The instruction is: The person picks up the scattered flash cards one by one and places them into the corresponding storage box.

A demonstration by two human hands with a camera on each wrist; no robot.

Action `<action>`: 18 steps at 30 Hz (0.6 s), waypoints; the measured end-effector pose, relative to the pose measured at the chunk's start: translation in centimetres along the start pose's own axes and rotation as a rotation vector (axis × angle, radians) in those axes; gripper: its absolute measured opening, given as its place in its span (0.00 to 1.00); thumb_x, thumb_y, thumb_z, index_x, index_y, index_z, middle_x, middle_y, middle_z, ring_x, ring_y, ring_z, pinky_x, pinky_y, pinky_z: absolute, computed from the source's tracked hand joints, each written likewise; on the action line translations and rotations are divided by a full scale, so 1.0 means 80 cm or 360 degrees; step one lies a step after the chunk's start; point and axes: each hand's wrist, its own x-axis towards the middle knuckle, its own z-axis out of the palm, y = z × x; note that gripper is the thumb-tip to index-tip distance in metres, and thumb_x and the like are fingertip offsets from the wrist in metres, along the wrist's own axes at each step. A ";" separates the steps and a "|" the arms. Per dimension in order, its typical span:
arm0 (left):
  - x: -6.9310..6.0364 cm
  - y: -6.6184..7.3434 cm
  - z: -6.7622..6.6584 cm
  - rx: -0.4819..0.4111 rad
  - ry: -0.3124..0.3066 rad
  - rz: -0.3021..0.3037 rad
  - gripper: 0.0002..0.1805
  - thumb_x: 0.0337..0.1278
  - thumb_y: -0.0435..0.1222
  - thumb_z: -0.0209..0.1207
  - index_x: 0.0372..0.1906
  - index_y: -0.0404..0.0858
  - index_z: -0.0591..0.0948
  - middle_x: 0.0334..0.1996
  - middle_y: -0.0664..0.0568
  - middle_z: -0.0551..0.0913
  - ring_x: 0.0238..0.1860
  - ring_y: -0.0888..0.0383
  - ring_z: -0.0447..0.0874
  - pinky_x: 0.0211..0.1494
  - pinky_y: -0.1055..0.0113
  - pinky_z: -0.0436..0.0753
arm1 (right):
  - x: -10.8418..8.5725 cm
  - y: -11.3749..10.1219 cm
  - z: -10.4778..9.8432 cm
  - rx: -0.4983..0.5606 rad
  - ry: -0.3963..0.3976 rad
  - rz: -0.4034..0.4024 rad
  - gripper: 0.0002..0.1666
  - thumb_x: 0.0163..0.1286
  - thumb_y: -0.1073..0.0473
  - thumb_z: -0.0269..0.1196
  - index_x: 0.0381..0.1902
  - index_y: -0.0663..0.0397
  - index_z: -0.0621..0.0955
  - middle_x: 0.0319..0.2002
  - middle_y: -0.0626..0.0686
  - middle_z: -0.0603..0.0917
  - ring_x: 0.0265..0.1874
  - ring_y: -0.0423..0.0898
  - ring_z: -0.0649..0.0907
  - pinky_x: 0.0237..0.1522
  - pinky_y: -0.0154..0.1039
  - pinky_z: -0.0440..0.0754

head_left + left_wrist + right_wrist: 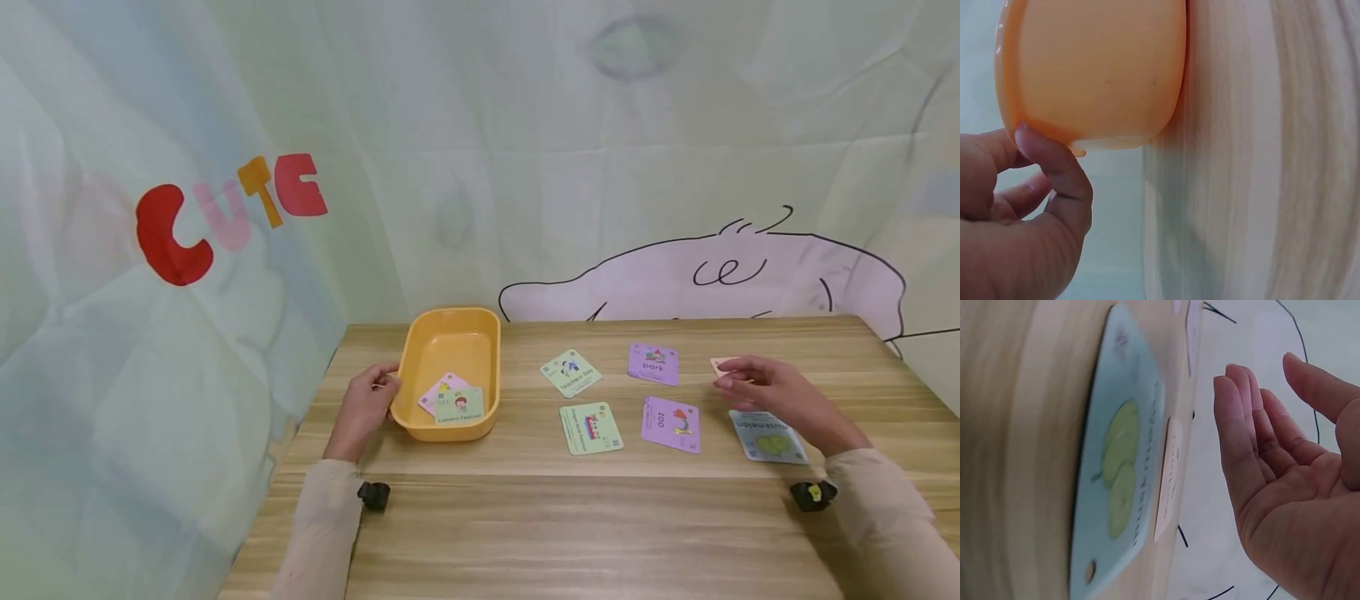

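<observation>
The left hand [363,411] pinches the near left rim of the yellow basket [450,433]; the left wrist view shows its thumb and fingers on the orange-looking basket wall [1104,75]. Inside lie a pink card [430,397] and a green Lantern Festival card [459,407]. Over a pale card [717,364], partly hidden, hovers the right hand [787,400]. In the right wrist view the right hand [1291,481] has extended fingers, thumb apart, nothing held, with the pale card [1169,481] and the blue muskmelon card [1116,456] flat on the table beside it.
Between the hands lie a green Teachers' Day card [571,372], a green Dragon Boat Festival card [591,428], a purple park card [653,364] and a purple zoo card [671,424] on the wooden table [585,533]. A printed curtain [420,167] stands behind and at left.
</observation>
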 end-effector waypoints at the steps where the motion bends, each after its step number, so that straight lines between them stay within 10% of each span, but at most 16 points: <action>1: 0.000 0.000 0.000 0.0001 -0.0001 0.0000 0.21 0.75 0.35 0.51 0.67 0.37 0.76 0.42 0.45 0.74 0.32 0.52 0.74 0.30 0.69 0.79 | 0.000 0.002 -0.001 -0.0013 0.0014 0.0016 0.37 0.76 0.50 0.61 0.70 0.71 0.66 0.57 0.66 0.82 0.47 0.38 0.87 0.47 0.40 0.87; 18: -0.001 0.000 -0.001 0.0003 -0.0012 0.0003 0.21 0.76 0.36 0.51 0.68 0.37 0.75 0.42 0.44 0.75 0.33 0.51 0.75 0.30 0.68 0.79 | -0.012 0.019 -0.021 -0.0503 0.0175 0.0128 0.36 0.73 0.45 0.64 0.64 0.69 0.74 0.60 0.70 0.78 0.49 0.44 0.81 0.48 0.35 0.79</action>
